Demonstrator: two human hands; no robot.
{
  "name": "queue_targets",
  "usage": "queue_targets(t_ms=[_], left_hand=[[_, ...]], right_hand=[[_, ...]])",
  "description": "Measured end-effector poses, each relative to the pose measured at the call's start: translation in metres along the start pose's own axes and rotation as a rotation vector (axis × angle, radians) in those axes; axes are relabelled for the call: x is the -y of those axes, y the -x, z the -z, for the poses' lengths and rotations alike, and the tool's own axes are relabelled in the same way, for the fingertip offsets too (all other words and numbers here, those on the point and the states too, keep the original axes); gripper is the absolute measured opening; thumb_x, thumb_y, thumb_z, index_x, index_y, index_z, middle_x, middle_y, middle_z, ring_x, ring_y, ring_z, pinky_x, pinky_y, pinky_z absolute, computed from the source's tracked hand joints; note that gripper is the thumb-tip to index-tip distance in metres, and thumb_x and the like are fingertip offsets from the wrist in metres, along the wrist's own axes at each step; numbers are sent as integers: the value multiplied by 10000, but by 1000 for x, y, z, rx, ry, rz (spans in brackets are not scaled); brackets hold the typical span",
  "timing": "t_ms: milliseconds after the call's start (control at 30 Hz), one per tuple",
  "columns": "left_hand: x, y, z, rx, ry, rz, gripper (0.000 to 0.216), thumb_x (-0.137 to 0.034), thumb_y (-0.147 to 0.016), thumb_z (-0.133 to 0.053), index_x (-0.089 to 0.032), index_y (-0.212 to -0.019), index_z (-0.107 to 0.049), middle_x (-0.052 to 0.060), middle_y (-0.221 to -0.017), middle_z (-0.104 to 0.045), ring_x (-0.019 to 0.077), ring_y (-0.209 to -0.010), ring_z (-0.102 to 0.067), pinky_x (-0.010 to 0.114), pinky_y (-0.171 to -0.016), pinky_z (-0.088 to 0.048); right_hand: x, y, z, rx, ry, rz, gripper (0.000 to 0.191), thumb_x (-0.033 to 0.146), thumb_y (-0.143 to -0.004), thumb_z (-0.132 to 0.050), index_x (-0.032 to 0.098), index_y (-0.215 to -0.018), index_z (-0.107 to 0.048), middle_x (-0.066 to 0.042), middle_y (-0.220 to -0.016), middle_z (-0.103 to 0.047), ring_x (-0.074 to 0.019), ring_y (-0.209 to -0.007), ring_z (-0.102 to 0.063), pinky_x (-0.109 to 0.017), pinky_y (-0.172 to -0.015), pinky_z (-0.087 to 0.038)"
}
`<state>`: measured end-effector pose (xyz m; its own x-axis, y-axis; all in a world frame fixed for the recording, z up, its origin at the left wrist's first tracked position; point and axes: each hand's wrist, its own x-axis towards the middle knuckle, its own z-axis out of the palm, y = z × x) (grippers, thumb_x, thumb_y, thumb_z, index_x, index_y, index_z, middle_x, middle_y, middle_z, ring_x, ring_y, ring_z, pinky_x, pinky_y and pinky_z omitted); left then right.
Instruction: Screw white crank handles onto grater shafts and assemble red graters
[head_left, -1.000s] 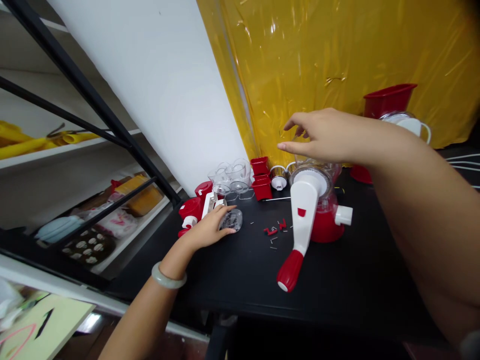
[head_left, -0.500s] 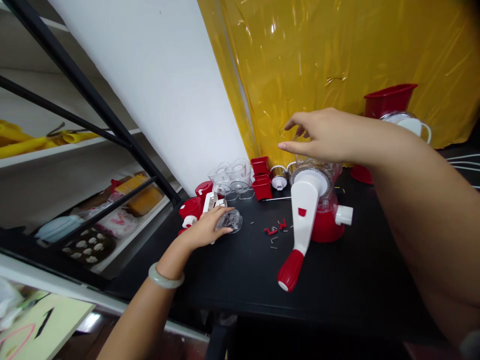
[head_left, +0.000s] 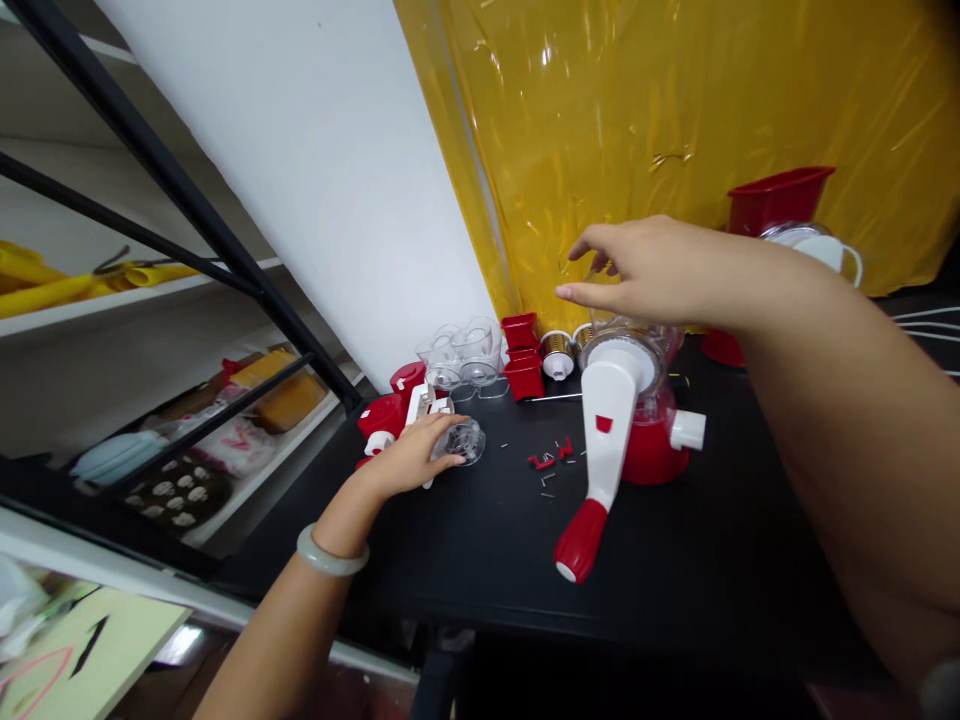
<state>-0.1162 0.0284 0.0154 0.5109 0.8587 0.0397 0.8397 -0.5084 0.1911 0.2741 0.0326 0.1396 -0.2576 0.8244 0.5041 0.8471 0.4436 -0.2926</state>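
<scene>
A red and white rotary grater [head_left: 652, 450] stands upright on the black table, its white crank [head_left: 607, 430] hanging down to a red knob. My right hand [head_left: 637, 268] lies over the grater's clear top, fingers curved round it; the palm side is hidden. To the left, my left hand [head_left: 420, 452] has thumb and fingers around the near side of a round clear plastic part [head_left: 463, 442] lying on the table. Between the hands lie small red clips [head_left: 541, 462] and several metal pins [head_left: 548, 495].
Behind stand clear plastic hoppers [head_left: 478, 350], red pushers [head_left: 523, 374] and a grating drum [head_left: 557, 354]. Red bases [head_left: 382, 414] and white cranks sit beyond my left hand. Another red and white grater is partly hidden behind my right arm. Shelves [head_left: 247, 490] flank the table's left.
</scene>
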Motion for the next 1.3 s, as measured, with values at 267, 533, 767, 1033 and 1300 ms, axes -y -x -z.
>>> queue_targets(t_ms=[267, 533, 767, 1033, 1300], left_hand=[[-2, -1, 3, 23, -19, -3, 618, -420, -925, -721, -218, -1482, -542, 158, -1491, -617, 344, -1402, -540, 549, -1209, -396], [-1, -2, 4, 25, -18, -7, 596, -382, -924, -732, -238, -1477, -560, 149, -1509, -610, 341, -1411, -530, 549, -1211, -395], [-4, -2, 6, 36, -24, 9, 608, -359, -917, -734, -232, -1485, -561, 150, -1519, -602, 344, -1401, -524, 546, -1205, -390], [-15, -15, 22, 159, -221, 91, 910, -247, -753, -857, -275, -1575, -466, 126, -1542, -572, 379, -1435, -450, 557, -1210, -354], [-7, -47, 32, 325, -314, 56, 941, -223, -637, -902, -283, -1509, -554, 144, -1490, -611, 383, -1398, -494, 540, -1162, -397]], right_hand=[[-1, 0, -1, -6, 1, 8, 718, 681, -878, -610, 186, -1396, -660, -197, -1262, -732, -412, -1133, -696, -565, -940, -545], [-1, 0, -1, -6, -16, 0, 718, 681, -873, -618, 187, -1392, -664, -196, -1259, -733, -415, -1137, -694, -571, -943, -542], [-1, 0, -1, -12, 15, 14, 706, 675, -892, -592, 189, -1400, -658, -193, -1249, -740, -409, -1109, -705, -565, -921, -554], [-1, 0, -1, 0, 45, 14, 716, 679, -905, -565, 187, -1419, -644, -198, -1270, -732, -408, -1118, -702, -557, -913, -557], [-2, 0, -2, -11, 23, 20, 715, 688, -893, -579, 197, -1408, -656, -190, -1256, -740, -408, -1119, -703, -574, -932, -552]])
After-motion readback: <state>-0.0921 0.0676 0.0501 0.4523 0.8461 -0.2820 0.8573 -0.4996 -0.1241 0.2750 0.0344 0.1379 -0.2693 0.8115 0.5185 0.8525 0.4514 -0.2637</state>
